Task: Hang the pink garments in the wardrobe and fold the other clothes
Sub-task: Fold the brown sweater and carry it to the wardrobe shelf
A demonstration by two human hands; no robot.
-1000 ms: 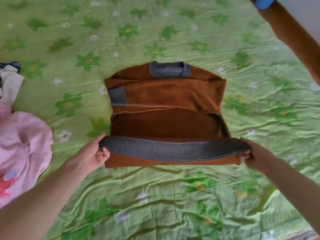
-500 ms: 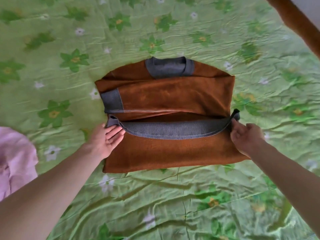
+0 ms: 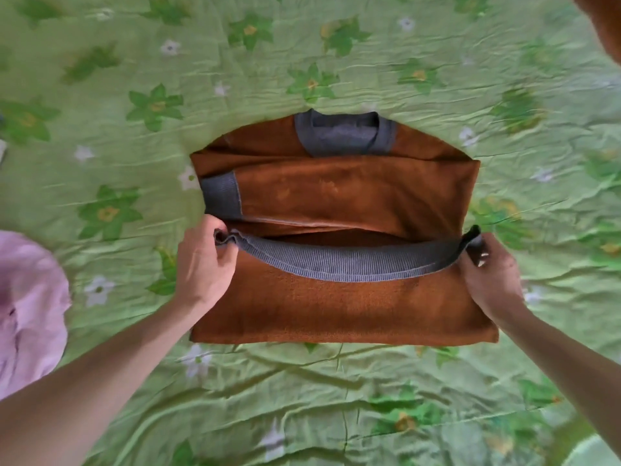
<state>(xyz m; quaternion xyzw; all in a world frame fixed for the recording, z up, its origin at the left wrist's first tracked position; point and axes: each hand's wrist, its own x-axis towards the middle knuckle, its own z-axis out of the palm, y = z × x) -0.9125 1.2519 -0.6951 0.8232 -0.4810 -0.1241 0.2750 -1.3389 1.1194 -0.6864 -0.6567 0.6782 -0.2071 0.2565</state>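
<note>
Both hands' fingers, left hand [image 3: 205, 264] and right hand [image 3: 492, 275], still pinch the sweater's [image 3: 342, 307] grey hem [image 3: 346, 264] (no label readable), carried farther up.

A brown sweater [image 3: 336, 307] with a grey collar [image 3: 342, 136] lies on a bed covered by a green flowered sheet [image 3: 302, 398]. Its lower part is folded up, so the grey ribbed hem [image 3: 349, 264] runs across the middle. The left hand [image 3: 205, 264] pinches the hem's left end, and the right hand [image 3: 490, 277] pinches its right end. A grey cuff [image 3: 221, 196] shows at the sweater's left edge. A pink garment [image 3: 30, 307] lies at the left border.
</note>
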